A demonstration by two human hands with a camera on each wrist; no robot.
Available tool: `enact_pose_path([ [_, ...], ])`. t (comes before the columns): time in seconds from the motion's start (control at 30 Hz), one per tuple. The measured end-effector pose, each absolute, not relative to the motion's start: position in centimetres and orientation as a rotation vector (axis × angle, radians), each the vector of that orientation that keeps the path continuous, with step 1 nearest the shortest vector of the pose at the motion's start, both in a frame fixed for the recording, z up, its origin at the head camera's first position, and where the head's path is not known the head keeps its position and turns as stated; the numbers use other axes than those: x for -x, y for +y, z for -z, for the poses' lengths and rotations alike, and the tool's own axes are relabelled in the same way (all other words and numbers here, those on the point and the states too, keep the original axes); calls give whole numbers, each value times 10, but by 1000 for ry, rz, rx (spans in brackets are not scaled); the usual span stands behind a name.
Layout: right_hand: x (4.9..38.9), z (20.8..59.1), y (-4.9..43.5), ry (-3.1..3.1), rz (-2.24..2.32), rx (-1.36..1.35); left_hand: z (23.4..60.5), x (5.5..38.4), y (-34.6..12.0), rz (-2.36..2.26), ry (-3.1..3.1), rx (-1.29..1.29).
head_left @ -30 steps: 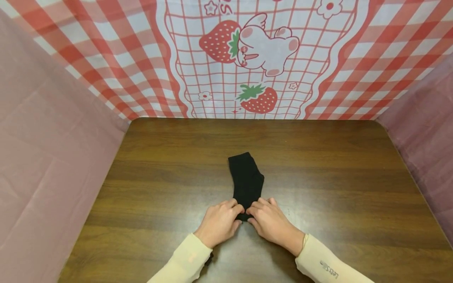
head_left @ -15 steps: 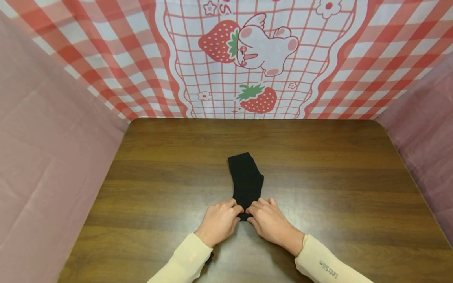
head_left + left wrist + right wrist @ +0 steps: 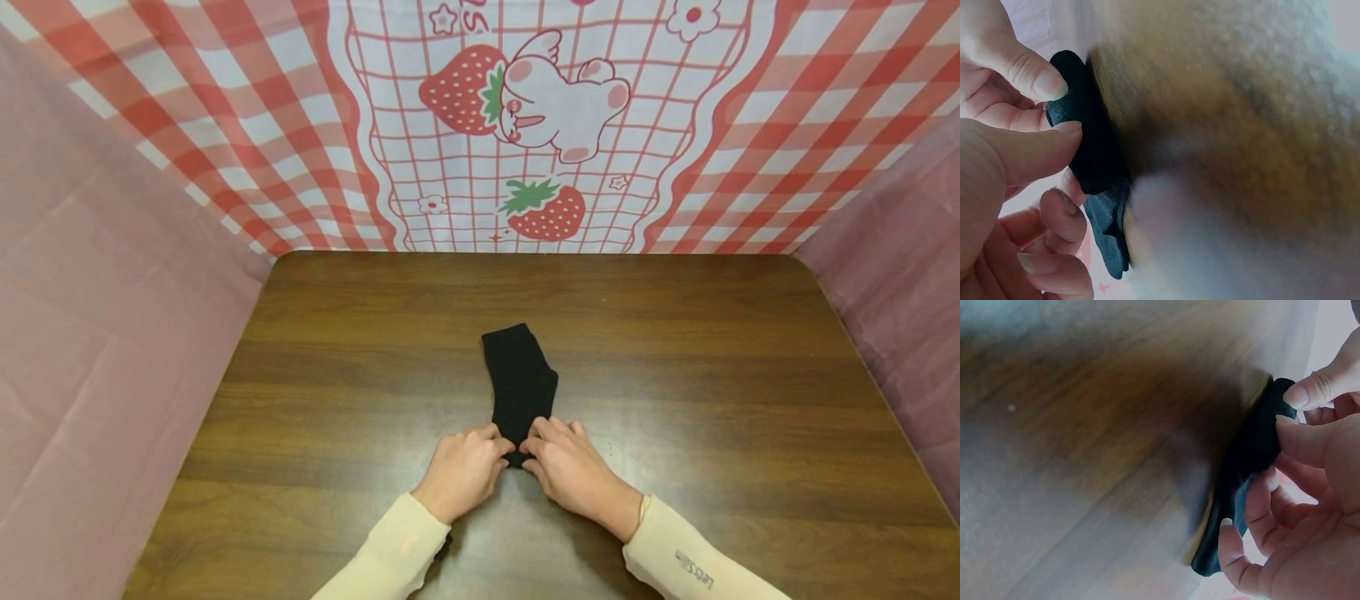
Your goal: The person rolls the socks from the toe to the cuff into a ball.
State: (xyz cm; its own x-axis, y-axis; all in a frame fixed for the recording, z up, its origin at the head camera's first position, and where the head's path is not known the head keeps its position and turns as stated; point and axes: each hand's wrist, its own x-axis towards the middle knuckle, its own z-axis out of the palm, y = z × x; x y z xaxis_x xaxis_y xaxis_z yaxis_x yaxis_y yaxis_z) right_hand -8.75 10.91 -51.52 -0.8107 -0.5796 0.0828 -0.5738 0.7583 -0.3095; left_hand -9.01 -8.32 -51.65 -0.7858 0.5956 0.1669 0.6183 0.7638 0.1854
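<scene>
A black sock [image 3: 517, 375] lies on the wooden table, its cuff pointing to the far side. At its near end, my left hand [image 3: 465, 471] pinches the left corner between thumb and fingers. My right hand [image 3: 577, 471] pinches the same end from the right, its fingertips close to the left ones. The wrist views show the held end of the sock [image 3: 1094, 150] as a thick fold or roll, with both thumbs [image 3: 1300, 440] pressed on its near side. Fingers behind the fabric are partly hidden.
The brown wooden table [image 3: 337, 350] ends at a red checked cloth [image 3: 480, 200] with strawberry prints at the back. Pink cloths [image 3: 112, 292] hang along the left and right sides.
Both hands keep their pinch at the sock's near end, almost still. The right fingers have shifted very slightly. The sock's outline is nearly the same.
</scene>
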Motion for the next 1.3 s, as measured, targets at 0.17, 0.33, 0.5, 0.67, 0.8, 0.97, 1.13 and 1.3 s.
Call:
enact_pose_path([
  [0.17,89,514,109,2918,491,951,517,90,-83,353,-2857,982],
  [0.33,90,514,109,2908,478,948,518,91,-83,358,-2858,979],
  [0.5,90,514,110,2917,467,963,518,92,-83,364,-2862,973],
  [0.67,90,514,110,2929,507,957,519,92,-83,371,-2865,966],
  [0.8,91,517,110,2928,590,910,519,92,-84,377,-2873,959],
  [0.97,91,519,109,2924,697,864,518,92,-83,386,-2882,952],
  [1.13,91,519,110,2937,708,884,518,91,-83,394,-2876,958],
  [1.3,91,519,110,2933,699,891,519,91,-83,410,-2865,960],
])
